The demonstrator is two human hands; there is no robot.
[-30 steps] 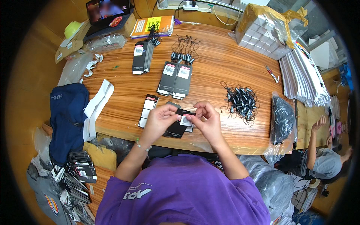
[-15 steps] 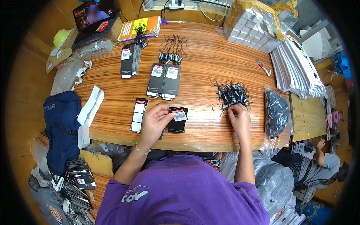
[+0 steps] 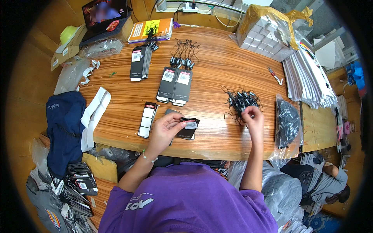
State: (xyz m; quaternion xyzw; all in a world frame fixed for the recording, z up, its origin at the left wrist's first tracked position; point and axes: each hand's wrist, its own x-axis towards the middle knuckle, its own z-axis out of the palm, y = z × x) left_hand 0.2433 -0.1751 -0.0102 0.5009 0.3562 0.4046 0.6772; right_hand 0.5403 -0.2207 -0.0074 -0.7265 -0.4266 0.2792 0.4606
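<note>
The left hand [image 3: 166, 127] pinches a dark card with a white label [image 3: 190, 124] between thumb and fingers. The card sticks out to the right of that hand, on the side facing the right hand [image 3: 254, 117]. I can't tell which way its long side runs, as more dark cards lie just under it. The pile of black cords [image 3: 240, 97] is far from the left hand. The right hand is nearer, fingers curled at its near edge. I can't tell if they pinch a cord.

Purple short-sleeved shirt [image 3: 190, 198], white print [image 3: 146, 203], seemingly beaded bracelet [image 3: 145, 157]
</note>
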